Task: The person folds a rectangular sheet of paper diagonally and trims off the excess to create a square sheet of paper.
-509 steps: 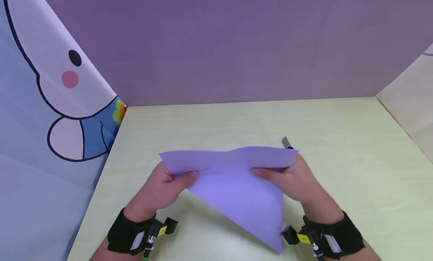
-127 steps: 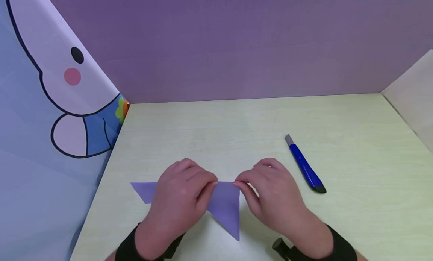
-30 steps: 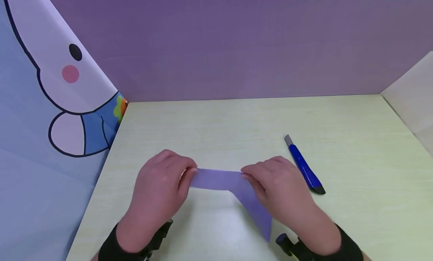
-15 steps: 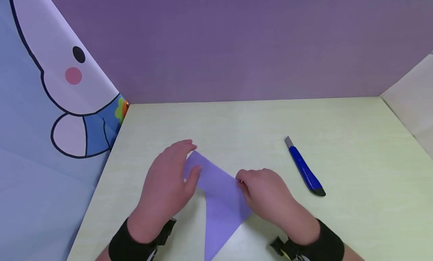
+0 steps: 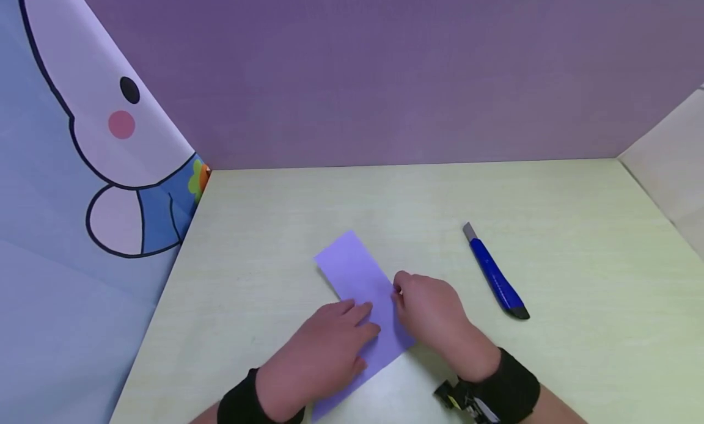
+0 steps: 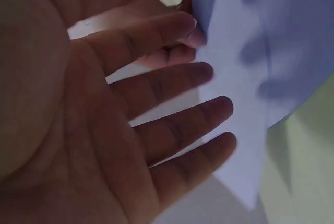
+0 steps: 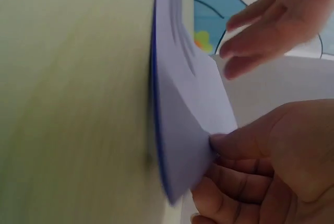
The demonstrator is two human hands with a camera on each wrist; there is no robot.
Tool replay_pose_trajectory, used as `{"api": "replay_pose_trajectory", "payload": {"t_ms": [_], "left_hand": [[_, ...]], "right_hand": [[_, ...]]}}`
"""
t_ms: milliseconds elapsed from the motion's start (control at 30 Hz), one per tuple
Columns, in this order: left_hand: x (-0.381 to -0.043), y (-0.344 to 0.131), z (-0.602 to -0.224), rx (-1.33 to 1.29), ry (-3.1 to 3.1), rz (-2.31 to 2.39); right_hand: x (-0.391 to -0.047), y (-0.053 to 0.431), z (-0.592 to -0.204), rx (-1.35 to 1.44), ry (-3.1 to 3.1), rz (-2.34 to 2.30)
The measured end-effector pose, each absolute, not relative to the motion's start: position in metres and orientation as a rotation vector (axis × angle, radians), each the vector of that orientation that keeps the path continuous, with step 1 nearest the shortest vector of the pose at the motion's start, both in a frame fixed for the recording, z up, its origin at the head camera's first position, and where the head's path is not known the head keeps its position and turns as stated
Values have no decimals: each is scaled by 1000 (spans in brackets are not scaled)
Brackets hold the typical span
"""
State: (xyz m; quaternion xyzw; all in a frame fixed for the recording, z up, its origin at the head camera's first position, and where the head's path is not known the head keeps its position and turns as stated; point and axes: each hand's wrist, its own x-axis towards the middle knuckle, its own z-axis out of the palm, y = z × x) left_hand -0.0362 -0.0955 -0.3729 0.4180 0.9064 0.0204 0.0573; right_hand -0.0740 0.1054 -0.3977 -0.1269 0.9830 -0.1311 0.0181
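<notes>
A folded sheet of purple paper (image 5: 352,271) lies slantwise near the front of the table in the head view. On its right edge my right hand (image 5: 431,308) pinches the paper between thumb and fingers, which the right wrist view shows too. My left hand (image 5: 324,354) is over the paper's lower left part with its fingers spread. In the left wrist view, the straight fingers (image 6: 172,114) reach across above the paper (image 6: 235,130); no grip shows there. Part of the sheet is hidden under the left hand.
A blue utility knife (image 5: 497,277) with a grey tip lies on the table (image 5: 577,228), right of my right hand. A purple wall (image 5: 385,76) stands behind the table. A cartoon-printed cloth (image 5: 148,222) hangs at the left, and a whitish panel (image 5: 671,161) stands at the right.
My left hand has let go of the paper and moved down and right over it. The paper has turned to a slant while my right hand keeps pinching its edge. The knife stays put.
</notes>
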Motion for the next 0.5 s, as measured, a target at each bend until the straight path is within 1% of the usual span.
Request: {"api": "replay_pose_trajectory", "payload": {"t_ms": [233,500], "left_hand": [[-40,-90,-389,1214,2743,26],[-44,-92,-394,1217,2727,-77]], "right_hand": [[-80,111,-406,-368,3001,-352],[-79,111,-401,-376,2930,-306]]}}
